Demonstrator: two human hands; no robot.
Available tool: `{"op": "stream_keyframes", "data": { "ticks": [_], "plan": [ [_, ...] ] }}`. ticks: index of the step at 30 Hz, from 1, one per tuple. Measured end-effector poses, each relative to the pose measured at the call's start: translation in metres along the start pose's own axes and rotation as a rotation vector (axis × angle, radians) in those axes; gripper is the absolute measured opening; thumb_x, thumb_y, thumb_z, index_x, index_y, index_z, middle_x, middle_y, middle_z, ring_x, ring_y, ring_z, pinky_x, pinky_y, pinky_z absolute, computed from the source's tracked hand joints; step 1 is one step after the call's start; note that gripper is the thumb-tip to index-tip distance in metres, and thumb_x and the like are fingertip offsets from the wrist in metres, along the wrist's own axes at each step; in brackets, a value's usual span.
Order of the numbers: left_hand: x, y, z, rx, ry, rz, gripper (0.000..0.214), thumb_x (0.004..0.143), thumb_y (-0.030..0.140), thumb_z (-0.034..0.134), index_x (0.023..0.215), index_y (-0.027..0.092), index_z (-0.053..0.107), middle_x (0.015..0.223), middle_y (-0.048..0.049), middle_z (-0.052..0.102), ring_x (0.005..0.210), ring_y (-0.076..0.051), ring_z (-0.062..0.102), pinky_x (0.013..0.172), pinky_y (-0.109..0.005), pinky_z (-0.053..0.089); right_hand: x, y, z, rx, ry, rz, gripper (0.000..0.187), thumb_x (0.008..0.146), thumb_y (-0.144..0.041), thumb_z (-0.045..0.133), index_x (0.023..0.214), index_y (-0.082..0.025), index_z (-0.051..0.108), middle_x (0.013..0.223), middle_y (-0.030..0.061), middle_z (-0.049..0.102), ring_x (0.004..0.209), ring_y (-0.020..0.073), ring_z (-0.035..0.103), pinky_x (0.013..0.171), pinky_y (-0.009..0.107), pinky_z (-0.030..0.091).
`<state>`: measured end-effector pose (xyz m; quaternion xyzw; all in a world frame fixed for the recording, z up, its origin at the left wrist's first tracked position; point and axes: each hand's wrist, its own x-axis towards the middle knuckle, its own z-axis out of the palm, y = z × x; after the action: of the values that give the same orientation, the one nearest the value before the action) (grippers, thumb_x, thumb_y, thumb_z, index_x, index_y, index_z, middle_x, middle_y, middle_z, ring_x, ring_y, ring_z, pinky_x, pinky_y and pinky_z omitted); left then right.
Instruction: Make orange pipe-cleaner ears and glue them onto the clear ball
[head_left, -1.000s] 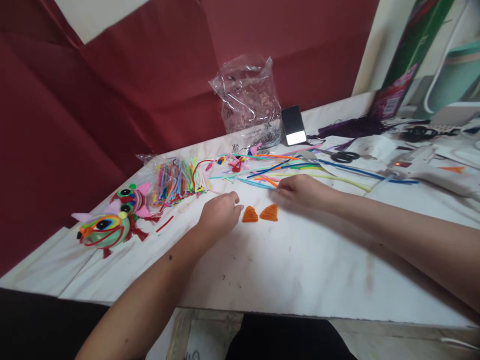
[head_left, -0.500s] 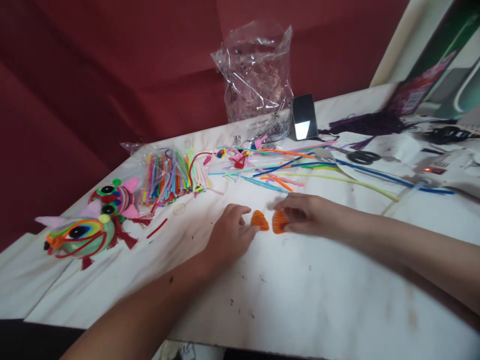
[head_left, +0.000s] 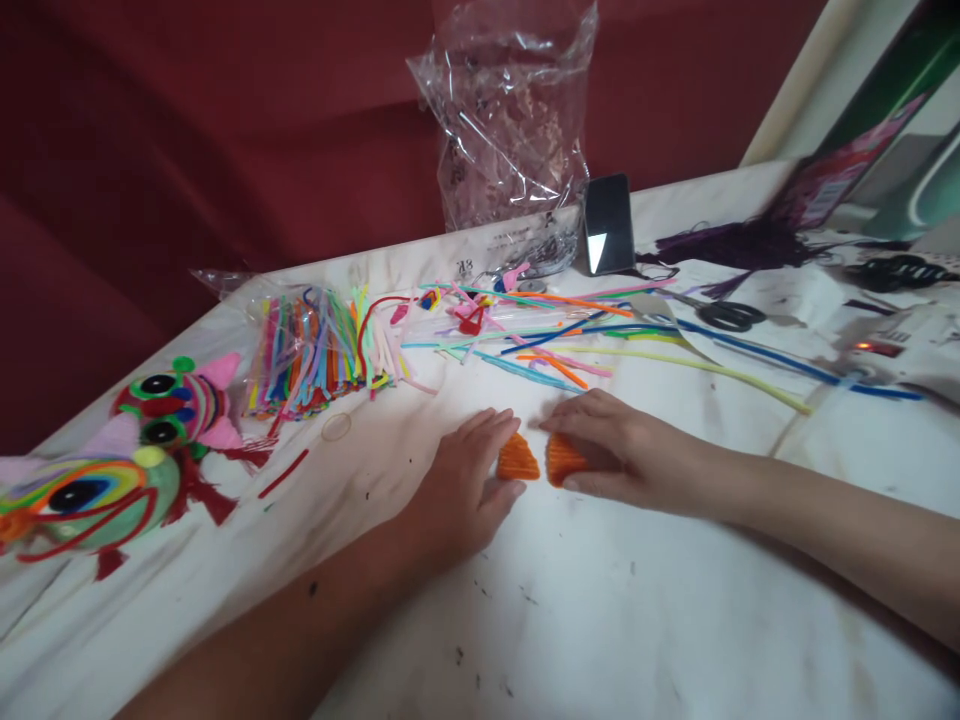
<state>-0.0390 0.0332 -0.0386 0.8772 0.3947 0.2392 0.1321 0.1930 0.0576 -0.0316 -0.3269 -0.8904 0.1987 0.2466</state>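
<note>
Two small orange triangular pieces of coiled pipe cleaner lie on the white table (head_left: pixel 637 620). My left hand (head_left: pixel 465 485) rests flat on the table with its fingers stretched out, their tips touching the left orange piece (head_left: pixel 517 460). My right hand (head_left: pixel 611 455) has its fingers and thumb closed round the right orange piece (head_left: pixel 562 460). The two pieces sit side by side, a small gap between them.
Loose coloured pipe cleaners (head_left: pixel 555 335) and a bag of short ones (head_left: pixel 300 350) lie beyond my hands. Two finished fish figures (head_left: pixel 112 460) sit at the left. A clear plastic bag (head_left: pixel 510 130), a phone (head_left: pixel 607 222), scissors (head_left: pixel 724 315) and a glue gun (head_left: pixel 900 345) stand farther back.
Both hands came down onto the orange pieces. My right hand closed round the right piece and my left fingers reached the left one. The view shifted closer and to the right.
</note>
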Motion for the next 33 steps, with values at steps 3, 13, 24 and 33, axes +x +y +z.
{"op": "stream_keyframes", "data": {
  "ticks": [3,13,24,33],
  "plan": [
    [0.0,-0.001,0.001,0.011,-0.047,-0.017,0.048,0.083,0.026,0.047,0.129,0.02,0.036,0.133,-0.0116,0.046,0.128,-0.025,0.035,0.103,-0.046,0.032,-0.001,0.005,0.005,-0.049,-0.025,-0.005,0.038,0.075,-0.032,0.062,0.111,-0.019,0.061,0.111,0.0129,0.057,0.105,0.026,0.052,0.089,0.038,0.044],
    [-0.002,-0.001,0.002,0.009,0.052,-0.006,0.047,0.08,0.026,0.051,0.125,0.018,0.04,0.129,-0.0138,0.048,0.122,-0.025,0.041,0.102,-0.046,0.035,0.0,0.012,-0.014,-0.016,-0.058,0.061,0.037,0.083,-0.029,0.049,0.118,-0.02,0.056,0.104,0.0099,0.061,0.098,0.022,0.056,0.085,0.035,0.046],
    [-0.003,0.005,0.0,-0.006,0.097,0.132,0.041,0.078,0.019,0.053,0.118,0.016,0.047,0.124,-0.0137,0.052,0.12,-0.024,0.043,0.1,-0.044,0.037,0.001,0.01,-0.008,0.027,-0.151,0.003,0.016,0.08,-0.031,0.056,0.087,-0.017,0.06,0.101,0.0112,0.057,0.095,0.0224,0.053,0.081,0.036,0.043],
    [-0.007,0.042,-0.009,-0.248,0.092,-0.253,0.009,0.076,0.024,0.055,0.076,0.016,0.06,0.071,-0.0014,0.062,0.063,-0.011,0.055,0.059,-0.023,0.044,0.002,-0.021,-0.002,0.787,0.005,0.464,0.029,0.07,-0.042,0.067,0.074,-0.018,0.051,0.055,-0.0054,0.049,0.045,0.006,0.037,0.042,0.02,0.026]
  ]
}}
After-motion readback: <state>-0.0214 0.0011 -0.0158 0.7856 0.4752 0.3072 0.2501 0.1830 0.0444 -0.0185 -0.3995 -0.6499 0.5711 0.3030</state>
